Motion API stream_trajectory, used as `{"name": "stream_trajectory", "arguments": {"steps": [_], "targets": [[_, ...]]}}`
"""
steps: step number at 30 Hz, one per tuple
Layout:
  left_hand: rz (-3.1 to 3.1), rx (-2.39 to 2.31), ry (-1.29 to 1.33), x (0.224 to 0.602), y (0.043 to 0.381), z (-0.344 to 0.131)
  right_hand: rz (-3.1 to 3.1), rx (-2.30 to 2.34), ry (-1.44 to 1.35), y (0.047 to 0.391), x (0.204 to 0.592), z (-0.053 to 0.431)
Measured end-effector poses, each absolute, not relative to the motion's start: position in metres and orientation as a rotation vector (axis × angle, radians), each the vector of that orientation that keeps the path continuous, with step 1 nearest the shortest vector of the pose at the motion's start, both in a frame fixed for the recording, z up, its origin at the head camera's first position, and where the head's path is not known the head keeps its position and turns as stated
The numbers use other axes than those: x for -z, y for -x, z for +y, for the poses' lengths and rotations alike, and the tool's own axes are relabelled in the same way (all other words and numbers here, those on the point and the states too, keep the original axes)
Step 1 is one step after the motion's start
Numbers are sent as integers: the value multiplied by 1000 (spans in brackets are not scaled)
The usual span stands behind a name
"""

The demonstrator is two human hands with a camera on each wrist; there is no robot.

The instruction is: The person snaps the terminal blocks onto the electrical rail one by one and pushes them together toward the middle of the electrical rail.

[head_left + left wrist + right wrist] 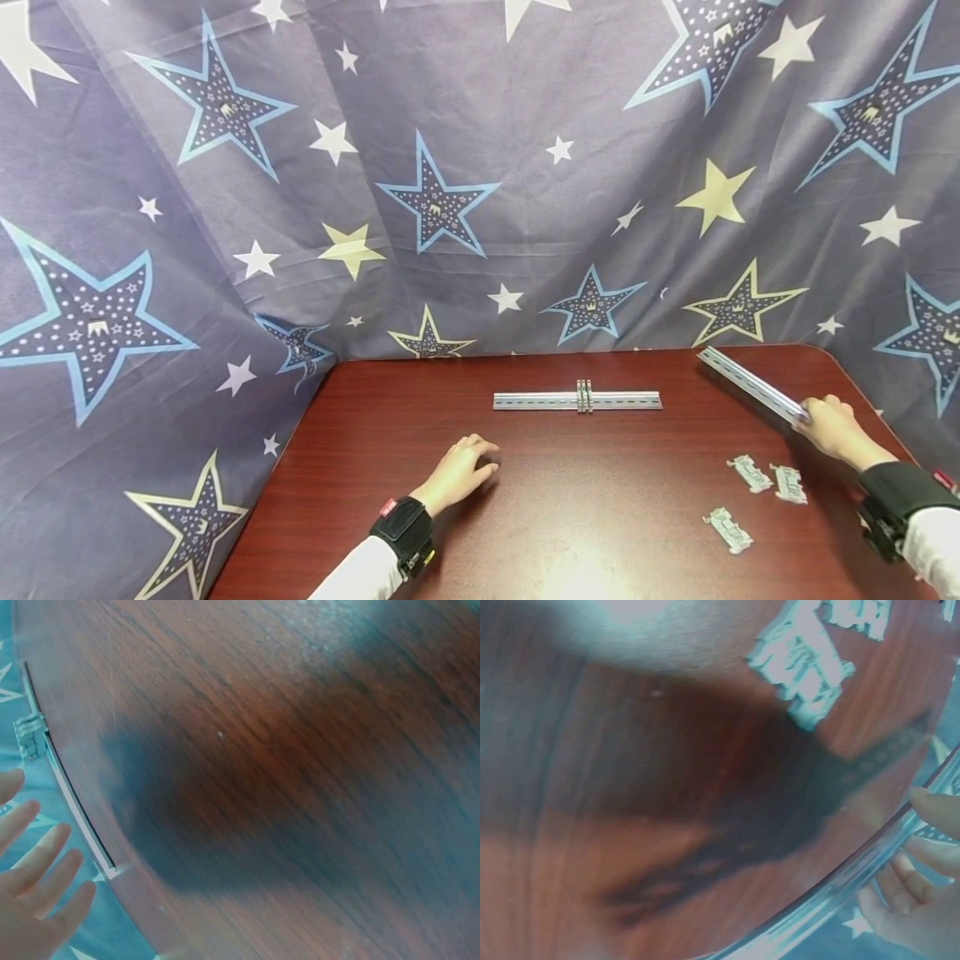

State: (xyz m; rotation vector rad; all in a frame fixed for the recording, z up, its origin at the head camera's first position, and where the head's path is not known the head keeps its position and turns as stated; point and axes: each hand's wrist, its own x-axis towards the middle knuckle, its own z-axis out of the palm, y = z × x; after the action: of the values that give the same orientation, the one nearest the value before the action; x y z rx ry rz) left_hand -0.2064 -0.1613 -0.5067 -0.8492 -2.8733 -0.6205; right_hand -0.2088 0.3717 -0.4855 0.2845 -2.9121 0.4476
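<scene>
My right hand [838,433] grips the near end of a slotted metal DIN rail [750,383], which slants away to the back right. In the right wrist view the fingers curl round the rail [832,889], and its shadow falls on the table apart from it. A second DIN rail [536,401] lies crosswise toward the back, with several thin terminal blocks [584,397] clipped near its middle. Over the left-centre of the table, my left hand [459,473] holds nothing; its fingers look spread and relaxed in the left wrist view.
Three loose pale terminal blocks lie on the right: one [749,473] beside another [789,484], and a third [727,531] nearer the front. The reddish-brown table [600,475] ends at a star-patterned cloth [465,283] behind and at both sides.
</scene>
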Motion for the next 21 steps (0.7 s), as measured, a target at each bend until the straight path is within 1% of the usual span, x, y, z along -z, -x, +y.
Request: {"name": "stream_trajectory", "arguments": {"steps": [9,21], "targets": [[-2875,606,855,507,208,-162,-2875,-453,-400,219,469,349],[-2862,608,836,509,209,-164,-2826,-477,-562,227,456,304]]}}
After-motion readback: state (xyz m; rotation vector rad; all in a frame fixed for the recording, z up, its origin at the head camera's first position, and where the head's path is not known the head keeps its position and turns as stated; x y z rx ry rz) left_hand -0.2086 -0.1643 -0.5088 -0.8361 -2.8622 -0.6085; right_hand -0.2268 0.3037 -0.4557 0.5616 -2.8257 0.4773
